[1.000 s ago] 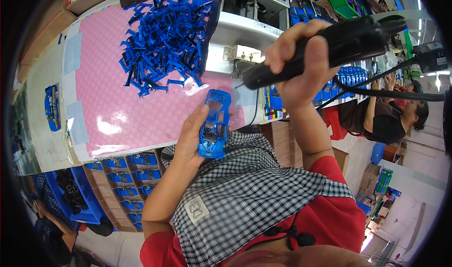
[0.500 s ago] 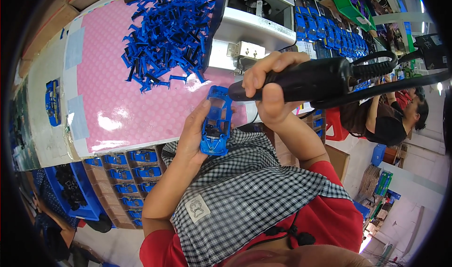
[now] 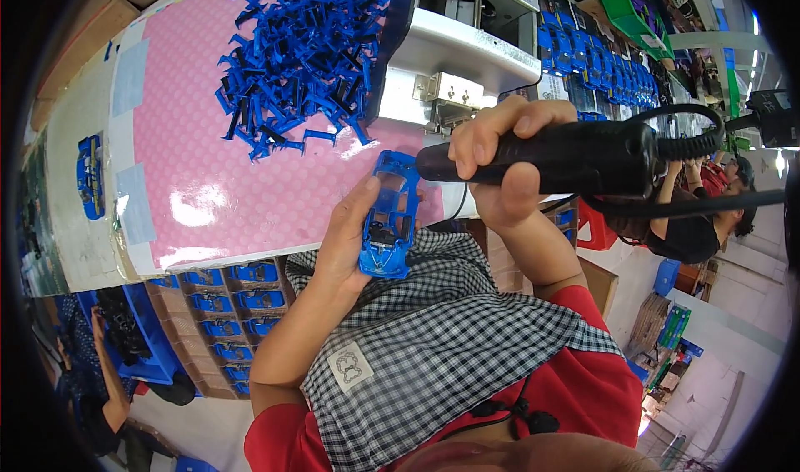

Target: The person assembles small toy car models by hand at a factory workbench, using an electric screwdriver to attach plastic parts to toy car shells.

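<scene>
left hand [image 3: 343, 229] half-curled, gripping blue toy car body [image 3: 390, 216], right hand [image 3: 500, 201] wrapped round black electric screwdriver [image 3: 575, 157], nose at car's upper right

A glossy blue toy car body [image 3: 402, 222] sits in the left hand [image 3: 350, 226] — its length runs away from the person, the far end leaning slightly to the right. Dark parts show inside it, toward the near end. The black electric screwdriver [image 3: 587, 157] lies almost level in the right hand [image 3: 504, 159], its nose pointing left at the car's far end — whether they touch, I cannot tell.
</scene>
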Demonstrator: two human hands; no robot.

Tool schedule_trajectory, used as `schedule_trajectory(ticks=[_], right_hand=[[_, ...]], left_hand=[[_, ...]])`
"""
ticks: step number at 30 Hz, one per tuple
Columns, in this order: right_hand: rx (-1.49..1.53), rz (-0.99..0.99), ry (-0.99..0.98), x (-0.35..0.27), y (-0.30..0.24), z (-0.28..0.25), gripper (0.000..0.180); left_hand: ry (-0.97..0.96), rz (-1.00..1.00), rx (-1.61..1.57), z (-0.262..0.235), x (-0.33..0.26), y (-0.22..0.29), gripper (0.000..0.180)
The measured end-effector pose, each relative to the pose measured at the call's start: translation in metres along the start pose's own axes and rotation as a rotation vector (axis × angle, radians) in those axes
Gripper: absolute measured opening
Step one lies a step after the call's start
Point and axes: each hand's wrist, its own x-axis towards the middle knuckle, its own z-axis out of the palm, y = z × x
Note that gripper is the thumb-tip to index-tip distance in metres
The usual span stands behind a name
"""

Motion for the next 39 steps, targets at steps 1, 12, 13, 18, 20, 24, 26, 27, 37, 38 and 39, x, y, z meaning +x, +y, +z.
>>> schedule_trajectory(ticks=[1,12,13,18,20,24,26,27,37,38,39], right_hand=[[0.001,0.003,0.001,-0.001,-0.001,0.0,0.045],[-0.088,0.064,-0.079,-0.002,-0.004,-0.006,0.045],[-0.088,0.066,-0.079,-0.002,-0.005,-0.006,0.045],[-0.051,0.051,-0.053,-0.003,-0.008,-0.005,0.047],[-0.047,0.075,-0.049,-0.002,-0.012,-0.005,0.047],[-0.041,0.101,-0.058,-0.002,-0.015,-0.005,0.047],[-0.04,0.096,-0.058,-0.001,-0.015,-0.003,0.047],[-0.039,0.092,-0.058,-0.001,-0.016,-0.003,0.047],[-0.022,0.133,0.018,-0.005,-0.017,-0.005,0.047],[-0.017,0.098,0.026,-0.006,-0.013,-0.006,0.047],[-0.012,0.062,0.034,-0.006,-0.01,-0.006,0.046]], left_hand=[[0.006,0.001,0.005,0.0,-0.001,0.0,0.045],[0.004,-0.018,0.017,0.004,-0.004,0.002,0.042],[0.001,-0.019,0.014,0.004,-0.004,0.002,0.042],[-0.016,-0.034,0.0,0.003,-0.005,0.003,0.043],[-0.02,-0.021,0.016,0.003,-0.004,0.003,0.043],[-0.012,-0.022,0.018,0.006,-0.005,0.004,0.043],[-0.017,-0.017,0.019,0.007,-0.006,0.005,0.043],[-0.019,-0.017,0.019,0.007,-0.005,0.004,0.043],[-0.021,-0.019,0.013,0.004,-0.004,0.002,0.043],[-0.028,-0.021,0.012,0.003,-0.004,0.001,0.043],[-0.028,-0.021,0.013,0.003,-0.003,0.001,0.043]])
